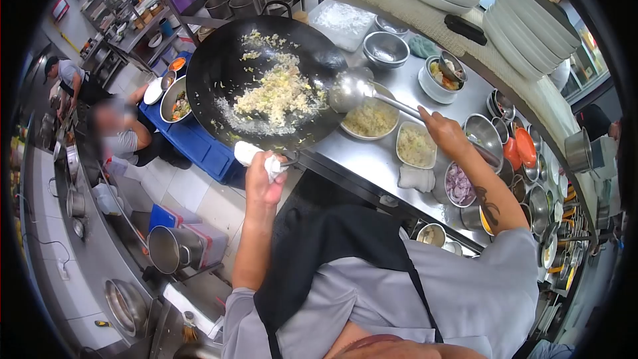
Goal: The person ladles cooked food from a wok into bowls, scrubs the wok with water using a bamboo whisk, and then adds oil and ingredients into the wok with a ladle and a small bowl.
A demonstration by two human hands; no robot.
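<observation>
My left hand (265, 176) is closed round the near handle of a large black wok (206, 66), with a folded white cloth (249, 154) between palm and metal. The wok is held up beside the steel counter, and fried rice (276, 93) lies in its middle. In my right hand (443, 133) is the long handle of a steel ladle (352, 90). The ladle's bowl is at the wok's right rim, over a bowl of rice (369, 119) on the counter. Near my right wrist stand a square dish of rice (417, 145) and a bowl of sliced onion (460, 184).
Stacked white plates (531, 26) fill the shelf above the counter. Steel bowls (385, 48) and a grey folded cloth (417, 177) sit on the steel surface. A blue bin (199, 136) is behind the wok. Two co-workers (123, 129) are at the left.
</observation>
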